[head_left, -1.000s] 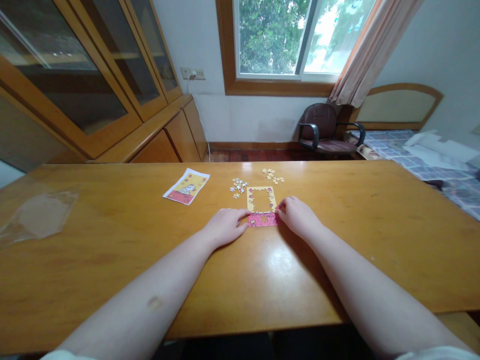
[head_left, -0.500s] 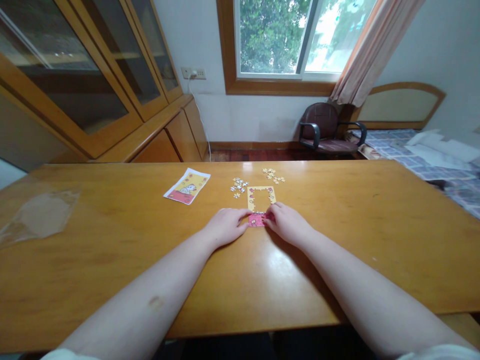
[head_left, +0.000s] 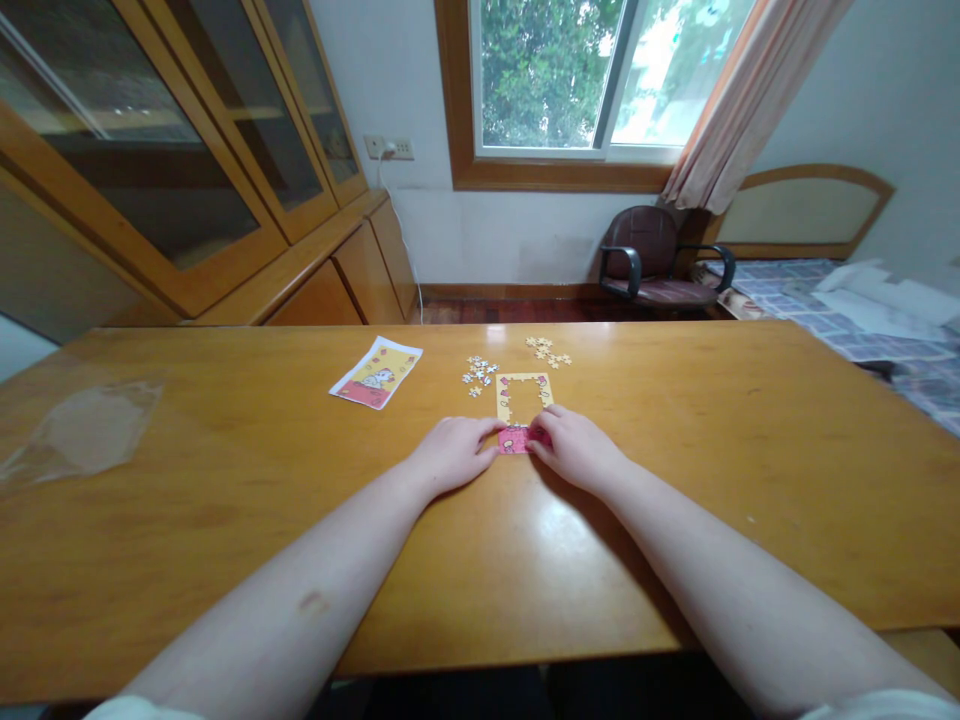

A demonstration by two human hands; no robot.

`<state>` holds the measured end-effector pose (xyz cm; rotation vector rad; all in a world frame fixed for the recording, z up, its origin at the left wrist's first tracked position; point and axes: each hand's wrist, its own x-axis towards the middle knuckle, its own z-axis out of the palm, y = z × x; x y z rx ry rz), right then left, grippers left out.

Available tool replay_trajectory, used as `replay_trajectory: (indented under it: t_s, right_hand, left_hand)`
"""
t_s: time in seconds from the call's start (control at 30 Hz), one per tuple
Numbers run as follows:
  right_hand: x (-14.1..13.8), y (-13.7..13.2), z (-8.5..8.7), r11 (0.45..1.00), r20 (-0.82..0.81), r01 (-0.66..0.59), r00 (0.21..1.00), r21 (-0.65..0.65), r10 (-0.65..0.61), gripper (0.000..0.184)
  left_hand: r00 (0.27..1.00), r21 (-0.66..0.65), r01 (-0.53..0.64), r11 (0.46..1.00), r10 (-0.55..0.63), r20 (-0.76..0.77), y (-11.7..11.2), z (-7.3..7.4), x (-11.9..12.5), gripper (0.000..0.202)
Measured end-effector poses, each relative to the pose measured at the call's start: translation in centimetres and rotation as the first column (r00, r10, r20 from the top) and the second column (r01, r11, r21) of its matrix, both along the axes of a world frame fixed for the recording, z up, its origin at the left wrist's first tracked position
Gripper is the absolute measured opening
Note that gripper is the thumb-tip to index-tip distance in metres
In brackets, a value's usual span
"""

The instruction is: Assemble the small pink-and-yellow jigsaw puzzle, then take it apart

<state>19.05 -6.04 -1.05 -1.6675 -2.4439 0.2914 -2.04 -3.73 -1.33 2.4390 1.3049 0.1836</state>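
A small jigsaw puzzle [head_left: 514, 440] lies flat on the table, a yellow border on top and a pink strip at the bottom around an open middle. My left hand [head_left: 452, 452] rests at its lower left edge, thumb and forefinger apart and touching the side. At the lower right, my right hand [head_left: 574, 445] has its fingers bent together over the pink strip; whatever lies under the fingertips is hidden. Loose white-and-grey puzzle pieces [head_left: 478, 372] lie just beyond the upper left corner. Several yellow puzzle pieces [head_left: 546, 351] are spread behind the upper right corner.
A printed picture sheet [head_left: 376, 373] with a white animal on yellow and pink lies left of the pieces. On the far left of the wooden table [head_left: 247, 480] is a clear plastic bag [head_left: 86, 430]. Behind stand a glass-door cabinet [head_left: 262, 220] and a brown armchair [head_left: 651, 255].
Both hands stay at the puzzle's lower sides with hardly any movement. The whole view has shifted very slightly; the loose pieces lie as before.
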Motion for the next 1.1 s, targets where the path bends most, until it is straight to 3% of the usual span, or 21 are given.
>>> replay_trajectory:
  t_s: [0.3,0.87,1.1]
  right_hand:
    - [0.5,-0.1,0.5,0.998,-0.012,-0.067,0.998,-0.017,0.066,0.023]
    - [0.6,0.1,0.1,0.999,-0.098,-0.050,0.994,-0.021,0.048,0.022]
    - [1.5,1.2,-0.6,0.978,-0.124,0.208,0.971,0.019,-0.204,0.020]
  left_hand:
    - [1.000,0.011,0.005,1.000,-0.006,0.014,0.1,-0.3,0.0,0.039]
    - [1.000,0.015,-0.001,1.000,0.000,0.030,0.2,-0.4,0.0,0.039]
    - [0.999,0.024,-0.002,1.000,0.002,0.033,0.2,-0.4,0.0,0.039]
